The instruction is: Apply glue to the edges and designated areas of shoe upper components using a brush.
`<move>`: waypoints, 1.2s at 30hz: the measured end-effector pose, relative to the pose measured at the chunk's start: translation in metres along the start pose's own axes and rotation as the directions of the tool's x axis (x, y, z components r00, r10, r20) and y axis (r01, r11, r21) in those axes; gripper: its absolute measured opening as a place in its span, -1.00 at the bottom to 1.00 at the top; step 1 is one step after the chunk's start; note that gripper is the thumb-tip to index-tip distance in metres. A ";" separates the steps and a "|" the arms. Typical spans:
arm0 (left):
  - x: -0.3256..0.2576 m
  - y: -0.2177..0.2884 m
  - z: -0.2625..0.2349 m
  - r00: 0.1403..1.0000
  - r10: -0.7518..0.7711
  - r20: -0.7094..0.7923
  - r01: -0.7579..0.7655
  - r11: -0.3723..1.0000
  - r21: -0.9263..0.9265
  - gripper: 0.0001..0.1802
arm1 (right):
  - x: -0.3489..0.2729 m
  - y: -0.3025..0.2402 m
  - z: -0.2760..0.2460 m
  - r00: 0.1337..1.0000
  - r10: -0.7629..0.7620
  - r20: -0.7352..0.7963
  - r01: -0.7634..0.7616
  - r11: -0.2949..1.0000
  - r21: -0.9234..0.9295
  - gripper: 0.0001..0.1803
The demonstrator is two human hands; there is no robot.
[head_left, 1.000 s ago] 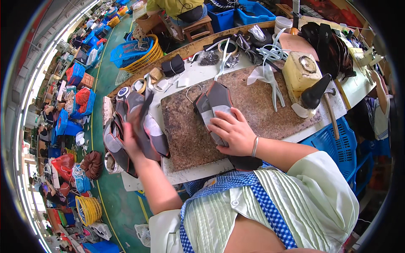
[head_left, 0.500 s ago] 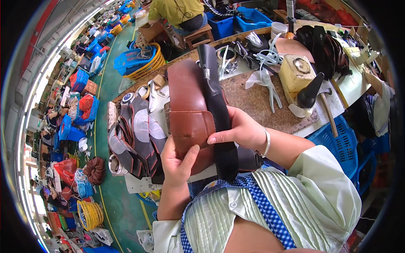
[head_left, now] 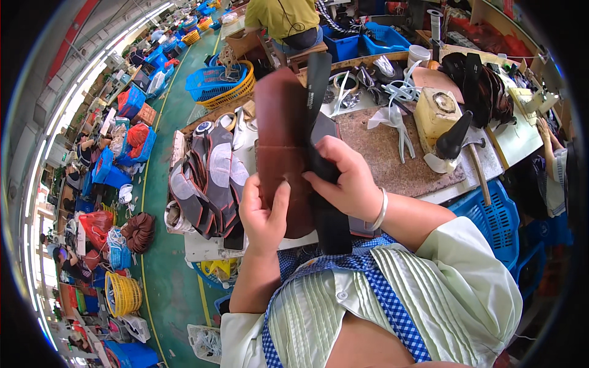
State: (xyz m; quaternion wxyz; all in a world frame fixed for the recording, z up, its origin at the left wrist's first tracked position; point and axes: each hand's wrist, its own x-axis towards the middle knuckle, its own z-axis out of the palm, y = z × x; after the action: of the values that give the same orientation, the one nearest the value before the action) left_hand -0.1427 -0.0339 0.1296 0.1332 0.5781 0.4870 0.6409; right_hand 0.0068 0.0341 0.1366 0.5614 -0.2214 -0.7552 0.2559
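- Your left hand (head_left: 262, 211) grips the lower left edge of the brown leather piece (head_left: 282, 141), thumb pressed flat on its face and the fingers curled behind it
- Your right hand (head_left: 346, 181) is wrapped around the black strap (head_left: 319, 83) where it runs along the right edge of the leather, fingers closed over both so they sit pressed together
- The leather piece is lifted off the bench, held upright in front of your chest, between you and the worn brown work mat (head_left: 386, 153)
- How far along, as a judgement: leather and strap are already picked up and laid edge to edge, so the matching looks under way; whether they are joined, by glue or by stitches, you cannot tell from here
- Much seems left: a fanned stack of dark cut pieces with pale linings (head_left: 208, 181) lies on the bench just left of your left hand, apparently untouched
- The leather looks a smooth reddish brown, long and rounded at the top, with a faint crosswise crease or seam about halfway down; it stands stiff, not drooping
- The strap is flat and matt black, its top end rising above the leather and its lower end hanging below your right hand toward your apron
- A hammer (head_left: 469, 153) rests by a yellowish block (head_left: 435, 110) at the mat's right side, well apart from both hands
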 end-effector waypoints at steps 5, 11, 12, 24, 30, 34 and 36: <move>0.002 -0.011 -0.015 0.993 -0.113 0.025 0.111 0.992 0.061 -0.82 | -0.003 -0.013 0.003 0.993 -0.026 0.117 0.014 0.995 0.103 -0.77; 0.004 0.000 -0.034 0.978 -0.109 0.177 0.109 0.994 0.007 -0.77 | 0.002 -0.011 -0.002 0.887 0.345 0.308 -0.459 0.573 0.679 -0.84; 0.002 0.001 -0.034 0.979 -0.107 0.173 0.108 0.994 0.006 -0.77 | 0.005 -0.010 -0.004 0.872 0.305 0.383 -0.479 0.364 0.799 -0.84; -0.006 0.001 -0.011 0.937 -0.215 0.277 0.226 0.974 -0.009 -0.66 | 0.016 0.017 0.010 0.894 0.300 0.333 -0.410 0.849 0.335 -0.47; 0.037 0.009 0.006 0.859 -0.104 0.501 0.407 0.733 -0.545 -0.21 | 0.047 0.024 0.014 0.998 -0.018 -0.066 0.012 0.995 -0.103 -0.42; 0.057 0.012 0.025 0.961 0.124 0.248 -0.159 0.979 0.126 -0.59 | 0.069 0.013 -0.022 0.776 0.419 0.471 -0.617 0.657 0.433 -0.44; 0.064 0.007 0.029 0.933 0.295 0.207 -0.306 0.952 0.024 -0.67 | 0.059 0.028 -0.055 0.799 0.192 0.570 -0.547 0.627 0.555 -0.17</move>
State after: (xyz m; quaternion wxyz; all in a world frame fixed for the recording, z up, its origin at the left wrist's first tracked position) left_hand -0.1332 0.0236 0.1702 0.0659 0.7110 0.3944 0.5784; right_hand 0.0452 0.0996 0.1755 0.3396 -0.0815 -0.6464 0.6784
